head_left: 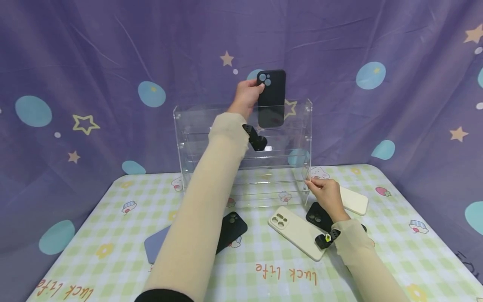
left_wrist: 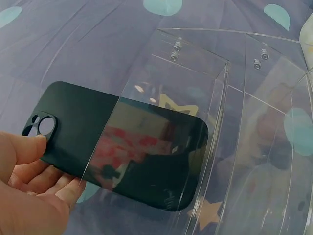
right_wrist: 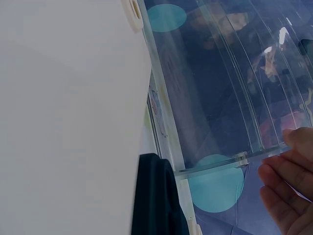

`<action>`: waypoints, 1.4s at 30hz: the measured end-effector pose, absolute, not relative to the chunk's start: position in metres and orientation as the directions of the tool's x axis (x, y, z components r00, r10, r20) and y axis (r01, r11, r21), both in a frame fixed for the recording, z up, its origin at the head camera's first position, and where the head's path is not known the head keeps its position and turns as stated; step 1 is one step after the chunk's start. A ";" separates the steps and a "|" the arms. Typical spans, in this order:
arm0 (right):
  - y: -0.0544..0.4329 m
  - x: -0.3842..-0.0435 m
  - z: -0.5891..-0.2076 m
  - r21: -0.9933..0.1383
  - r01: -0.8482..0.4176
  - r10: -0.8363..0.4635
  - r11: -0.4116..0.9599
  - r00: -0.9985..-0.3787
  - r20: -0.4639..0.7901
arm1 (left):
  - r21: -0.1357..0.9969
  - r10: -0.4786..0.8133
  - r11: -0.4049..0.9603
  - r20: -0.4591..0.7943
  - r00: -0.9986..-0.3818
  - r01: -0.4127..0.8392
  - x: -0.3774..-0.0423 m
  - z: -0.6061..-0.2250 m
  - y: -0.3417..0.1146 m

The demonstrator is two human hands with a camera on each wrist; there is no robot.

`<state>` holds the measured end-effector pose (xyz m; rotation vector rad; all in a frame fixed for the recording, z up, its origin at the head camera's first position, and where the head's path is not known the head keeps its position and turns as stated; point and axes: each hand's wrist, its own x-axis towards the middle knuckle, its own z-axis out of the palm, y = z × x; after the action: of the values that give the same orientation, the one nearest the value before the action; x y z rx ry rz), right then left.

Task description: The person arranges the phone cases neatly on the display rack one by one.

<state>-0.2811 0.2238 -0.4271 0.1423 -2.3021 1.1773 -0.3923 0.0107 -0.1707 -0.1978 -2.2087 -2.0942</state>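
Note:
My left hand (head_left: 245, 96) holds a black phone case (head_left: 272, 94) near its camera cutout, thumb on the side facing me. The case stands upright, its lower part behind the clear front panel of the top tier of an acrylic display rack (left_wrist: 234, 73). In the left wrist view the case's lower end shows through that panel; whether it touches the shelf I cannot tell. Low on the rack's right side, my right hand (head_left: 327, 195) grips the edge of the side panel between thumb and fingers (right_wrist: 281, 169).
Around my right wrist lie a cream phone case (head_left: 296, 233), a black case (head_left: 316, 214) and a white case (head_left: 354, 200). Another black case (head_left: 235, 228) and a blue-grey case (head_left: 155, 245) are partly hidden by my left sleeve. A patterned curtain (head_left: 94, 54) hangs behind the table.

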 end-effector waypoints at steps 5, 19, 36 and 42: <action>0.221 -0.284 -0.427 -0.710 -0.349 0.127 0.612 -0.842 0.524 | 0.985 0.022 0.068 0.158 -0.987 0.159 -0.390 -0.171 -0.003; 0.228 -0.294 -0.427 -0.680 -0.368 0.111 0.634 -0.827 0.551 | 0.963 0.161 -0.068 0.268 -0.950 0.261 -0.351 -0.185 -0.054; 0.236 -0.295 -0.426 -0.670 -0.364 0.116 0.647 -0.821 0.559 | 0.960 0.474 0.133 0.157 -0.866 0.247 -0.263 -0.312 -0.156; 0.236 -0.295 -0.425 -0.671 -0.364 0.121 0.646 -0.819 0.561 | 0.980 0.446 0.138 0.065 -0.893 0.141 -0.248 -0.362 -0.192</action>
<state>-0.2949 0.2360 -0.4253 0.1889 -2.2884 1.1048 -0.2483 -0.1920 -0.3618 -0.6727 -2.5396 -2.1360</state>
